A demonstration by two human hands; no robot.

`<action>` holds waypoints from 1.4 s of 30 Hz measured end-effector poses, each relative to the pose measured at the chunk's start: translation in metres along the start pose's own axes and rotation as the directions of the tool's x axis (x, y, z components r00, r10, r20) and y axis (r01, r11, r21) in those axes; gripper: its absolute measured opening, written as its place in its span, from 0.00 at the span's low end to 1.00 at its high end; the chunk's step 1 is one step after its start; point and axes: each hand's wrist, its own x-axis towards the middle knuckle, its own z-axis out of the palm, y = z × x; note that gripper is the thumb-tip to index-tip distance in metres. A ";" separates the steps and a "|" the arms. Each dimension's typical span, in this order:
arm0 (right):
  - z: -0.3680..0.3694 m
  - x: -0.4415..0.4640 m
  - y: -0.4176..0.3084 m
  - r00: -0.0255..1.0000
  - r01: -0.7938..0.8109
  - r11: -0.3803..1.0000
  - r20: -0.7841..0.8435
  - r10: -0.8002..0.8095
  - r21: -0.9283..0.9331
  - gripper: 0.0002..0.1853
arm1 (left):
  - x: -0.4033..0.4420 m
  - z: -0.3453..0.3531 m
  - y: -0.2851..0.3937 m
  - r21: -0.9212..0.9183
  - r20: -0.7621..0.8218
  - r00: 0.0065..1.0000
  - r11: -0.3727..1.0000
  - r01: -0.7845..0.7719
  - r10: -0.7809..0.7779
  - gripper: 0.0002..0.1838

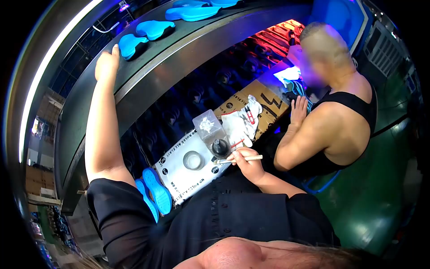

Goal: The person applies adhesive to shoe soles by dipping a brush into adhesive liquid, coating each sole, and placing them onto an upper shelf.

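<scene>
My left hand (107,66) is stretched out to the dark conveyor belt, beside the nearest blue shoe sole (131,46). One finger points up along the sole's edge, and the other fingers are mostly hidden; the hand looks open, with nothing visible in it. My right hand (249,167) is closed around a brush (251,158) with a pale wooden handle. The brush tip hangs over the worktop, close to a dark-topped container (219,148). A round clear cup (192,160) stands left of it on a white printed sheet (179,179).
More blue soles (192,12) lie farther along the belt (154,47). Two soles (157,190) lean by the worktop's left side. A clear plastic box (209,127), white gloves (242,121) and a cardboard box (268,101) are ahead. A co-worker (333,116) sits at the right.
</scene>
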 end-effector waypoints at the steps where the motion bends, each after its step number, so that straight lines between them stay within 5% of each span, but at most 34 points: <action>1: -0.002 0.000 0.002 1.000 -0.003 1.000 -0.009 0.003 0.008 0.15 | -0.013 0.002 0.016 0.283 -0.337 0.907 0.946 -0.158 0.253 0.30; 3: -0.006 0.002 0.006 0.999 -0.043 0.997 -0.004 0.043 0.063 0.15 | -0.020 0.010 0.042 0.117 -0.147 0.941 0.951 -0.288 0.303 0.28; 7: -0.007 0.003 0.013 0.998 -0.070 0.993 0.005 0.070 0.094 0.15 | -0.047 0.037 0.110 -0.346 0.233 0.937 0.923 -0.170 0.260 0.29; 9: -0.009 0.005 0.012 0.997 -0.069 0.996 0.028 0.068 0.061 0.16 | -0.041 0.054 0.120 -0.355 0.206 0.958 0.928 -0.118 0.200 0.30; 12: -0.014 0.004 0.010 0.998 -0.053 0.997 0.031 0.052 0.047 0.16 | -0.030 0.070 0.129 -0.363 0.331 0.942 0.913 0.186 -0.060 0.31; 26: -0.019 0.006 0.016 0.995 -0.087 0.991 0.054 0.082 0.098 0.16 | -0.009 0.095 0.117 -0.415 0.379 0.925 0.887 0.204 -0.036 0.24; 31: -0.018 0.007 0.015 0.997 -0.074 0.991 0.024 0.072 0.111 0.14 | -0.042 0.072 0.120 -0.729 0.379 0.925 0.608 0.316 -0.027 0.19; 33: -0.018 0.006 0.016 0.997 -0.071 0.990 0.020 0.069 0.118 0.14 | -0.053 0.061 0.112 -0.725 0.310 0.951 0.651 0.223 0.019 0.19; 35: -0.019 0.006 0.016 0.997 -0.079 0.990 0.020 0.077 0.117 0.14 | -0.054 0.048 0.099 -0.683 0.016 0.994 0.727 -0.068 0.108 0.22; 37: -0.020 0.006 0.016 0.996 -0.085 0.988 0.021 0.083 0.128 0.14 | -0.044 0.040 0.077 -0.745 -0.095 0.995 0.661 -0.089 0.026 0.18; 42: -0.017 0.006 0.018 0.995 -0.097 0.987 0.037 0.093 0.128 0.14 | 0.003 0.020 0.018 -0.781 -0.084 0.960 0.617 0.103 -0.266 0.22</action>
